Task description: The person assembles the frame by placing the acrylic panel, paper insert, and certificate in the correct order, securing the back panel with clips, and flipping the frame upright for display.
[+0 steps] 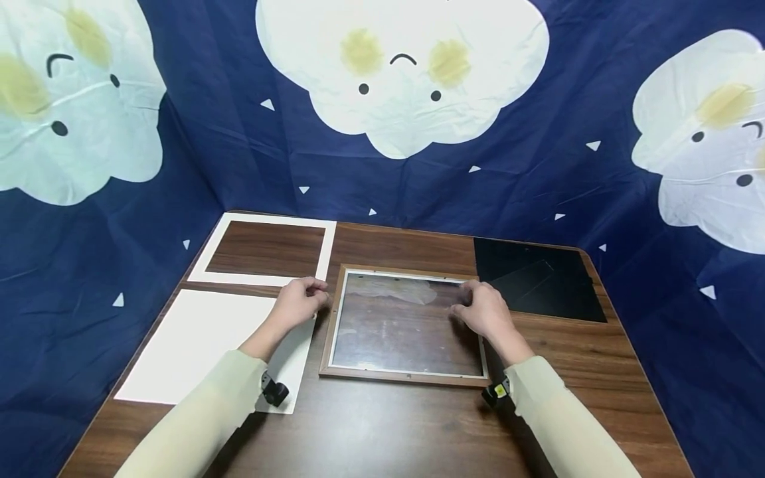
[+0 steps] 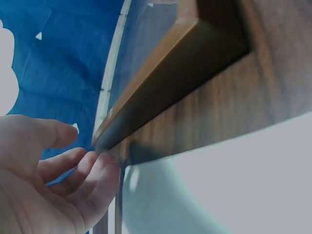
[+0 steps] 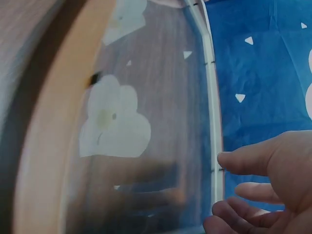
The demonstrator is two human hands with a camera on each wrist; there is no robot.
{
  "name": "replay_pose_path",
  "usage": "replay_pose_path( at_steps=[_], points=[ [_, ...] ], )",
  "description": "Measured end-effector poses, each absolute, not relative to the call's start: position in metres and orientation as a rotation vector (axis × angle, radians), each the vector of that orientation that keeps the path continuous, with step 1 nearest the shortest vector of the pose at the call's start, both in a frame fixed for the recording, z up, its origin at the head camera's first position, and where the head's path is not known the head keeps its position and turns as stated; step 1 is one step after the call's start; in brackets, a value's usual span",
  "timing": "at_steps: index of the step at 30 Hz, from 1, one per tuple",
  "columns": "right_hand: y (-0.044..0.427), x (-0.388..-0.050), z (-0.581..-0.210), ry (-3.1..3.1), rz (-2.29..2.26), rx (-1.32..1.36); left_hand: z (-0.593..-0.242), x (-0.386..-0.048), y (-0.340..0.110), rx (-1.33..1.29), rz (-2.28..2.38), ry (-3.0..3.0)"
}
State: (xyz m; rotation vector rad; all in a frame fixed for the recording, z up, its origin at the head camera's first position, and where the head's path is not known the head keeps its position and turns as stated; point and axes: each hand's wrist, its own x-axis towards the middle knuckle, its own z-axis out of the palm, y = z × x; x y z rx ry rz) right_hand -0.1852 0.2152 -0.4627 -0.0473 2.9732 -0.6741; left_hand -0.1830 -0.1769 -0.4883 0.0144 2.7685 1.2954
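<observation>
A wooden picture frame (image 1: 412, 378) lies flat on the table, with a clear pane (image 1: 394, 332) inside its white inner edge. My left hand (image 1: 301, 302) hovers just left of the frame's upper left side, over the edge of a white sheet (image 1: 209, 345). Its fingers are loosely bent with nothing in them, beside the frame's wooden side (image 2: 151, 83) in the left wrist view. Over the frame's upper right part is my right hand (image 1: 485, 309), thumb and fingers apart and holding nothing. Whether its fingertips touch the frame or pane cannot be told.
A white mat with a rectangular cutout (image 1: 257, 280) lies at the back left, above the white sheet. At the back right is a black board (image 1: 538, 279), partly behind the right hand. Blue cloth (image 1: 418, 192) with cloud prints surrounds the wooden table (image 1: 382, 431).
</observation>
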Motion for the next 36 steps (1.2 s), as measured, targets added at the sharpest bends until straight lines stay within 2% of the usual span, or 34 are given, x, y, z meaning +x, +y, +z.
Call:
replay_pose_path(
  at_steps=[10,22,36],
  points=[
    [0.176,-0.208,-0.451,2.919,-0.796,-0.122,-0.474,-0.2,-0.202,0.007,1.227,2.685],
    [0.122,-0.239,-0.437,2.831,-0.965,-0.244,-0.471,-0.213,-0.238,-0.094,0.965,2.87],
    [0.073,-0.271,-0.436,2.771,-1.013,-0.335,-0.468,-0.238,-0.271,-0.159,0.863,2.938]
  ],
)
